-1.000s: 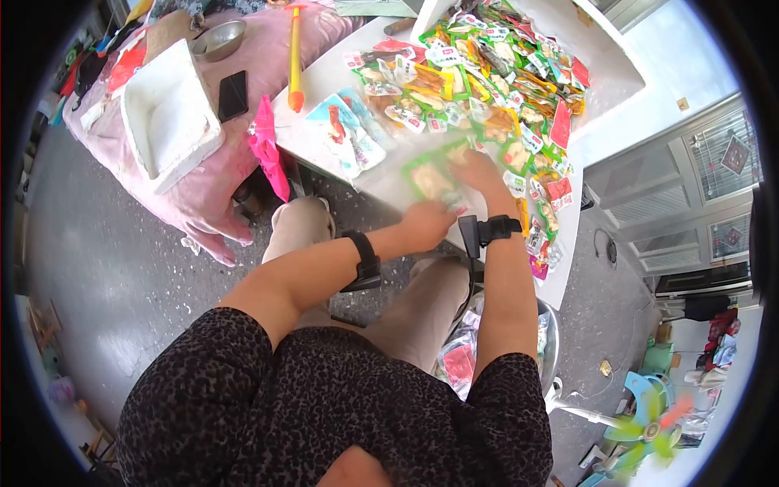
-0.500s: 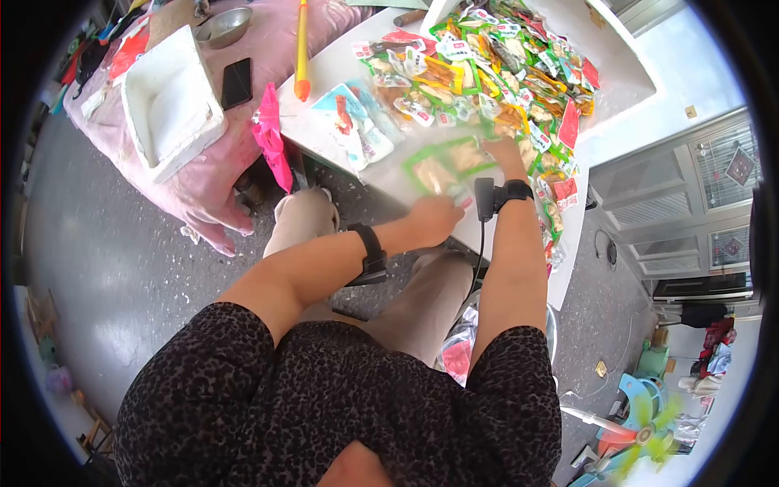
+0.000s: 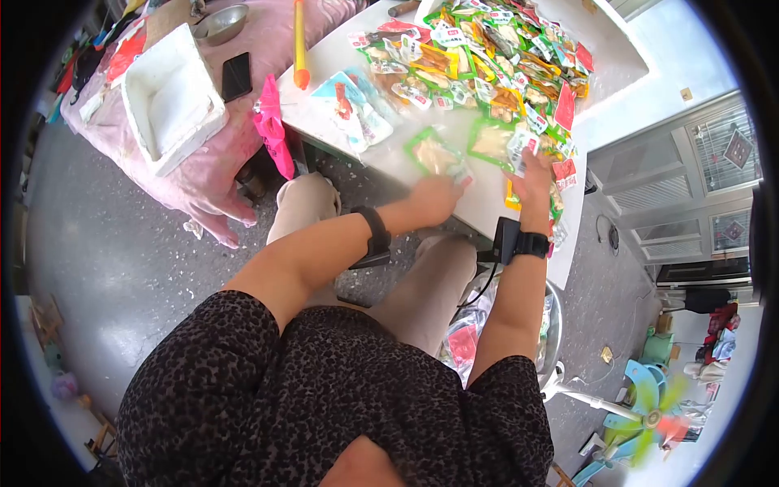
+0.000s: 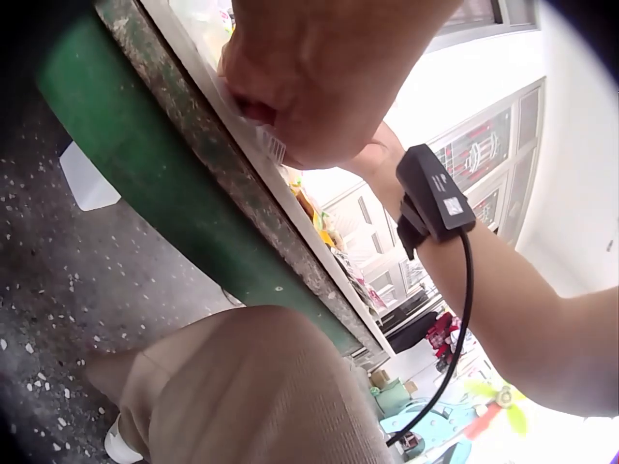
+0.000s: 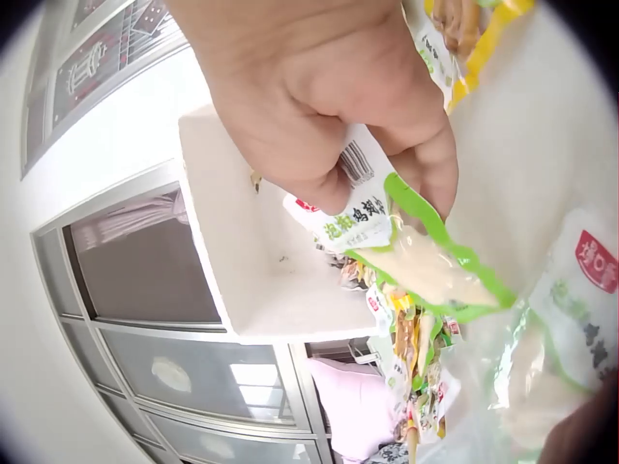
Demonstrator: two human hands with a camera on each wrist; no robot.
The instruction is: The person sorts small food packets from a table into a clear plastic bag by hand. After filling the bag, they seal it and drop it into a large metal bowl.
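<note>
My right hand (image 3: pixel 531 174) pinches a green-edged food packet (image 5: pixel 435 261) by its white, barcoded label end. Through its clear front a pale food piece shows. At the near table edge my left hand (image 3: pixel 438 199) grips the ridged end of a clear plastic bag (image 4: pixel 266 145). A second green-edged packet (image 3: pixel 432 152) with pale food sits just beyond the left knuckles, blurred in the head view. In the right wrist view a white label (image 5: pixel 590 300) with a red logo shows under the clear plastic. To the right hand's far side spreads a heap of similar packets (image 3: pixel 487 73).
Flat printed bags (image 3: pixel 349 109) lie at the table's left. Behind the heap stands a white foam box (image 3: pixel 613 69). A pink-covered surface at left bears another foam box (image 3: pixel 174 105) and a phone (image 3: pixel 236 76). Below the right arm is a metal basin (image 3: pixel 553 333) with packets.
The right hand has moved to the right and a little nearer the body with its packet, away from the left hand's packet. The left hand has shifted only slightly.
</note>
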